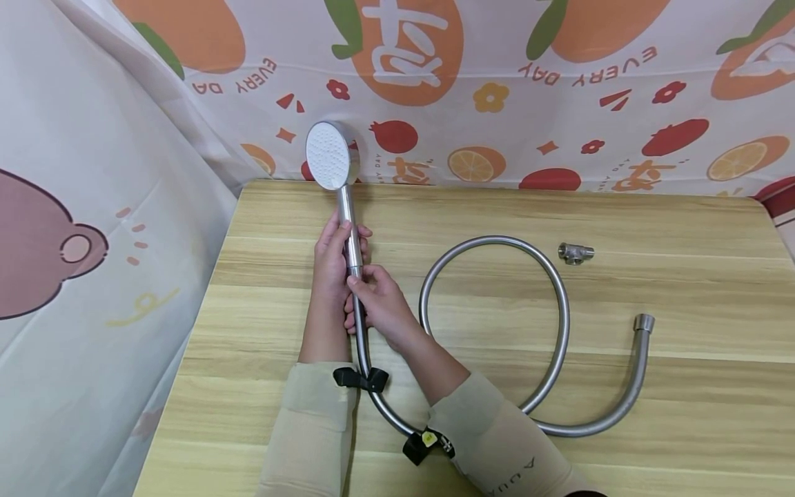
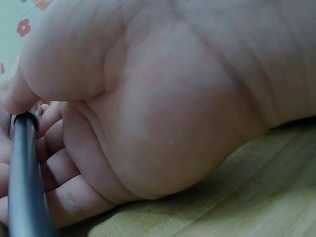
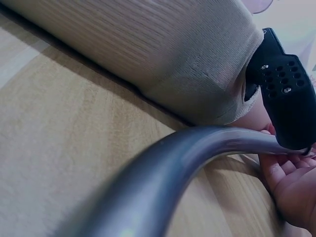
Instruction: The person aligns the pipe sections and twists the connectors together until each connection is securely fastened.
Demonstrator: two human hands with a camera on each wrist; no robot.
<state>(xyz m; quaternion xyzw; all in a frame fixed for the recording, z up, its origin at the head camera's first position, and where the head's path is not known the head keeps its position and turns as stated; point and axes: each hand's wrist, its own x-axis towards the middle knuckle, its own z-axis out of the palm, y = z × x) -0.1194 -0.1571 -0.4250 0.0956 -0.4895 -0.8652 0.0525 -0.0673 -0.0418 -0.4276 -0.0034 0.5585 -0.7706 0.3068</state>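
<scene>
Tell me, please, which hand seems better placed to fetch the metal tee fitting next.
Probably the right hand, once it lets go of the hose: it is nearer the metal tee fitting, while the left hand holds the shower handle farther off.

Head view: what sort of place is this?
Probably a makeshift indoor work corner, not a bathroom: a wood-grain table stands before a hanging fruit-printed cloth, and the shower head has a metal hose whose far end connects to nothing.
</scene>
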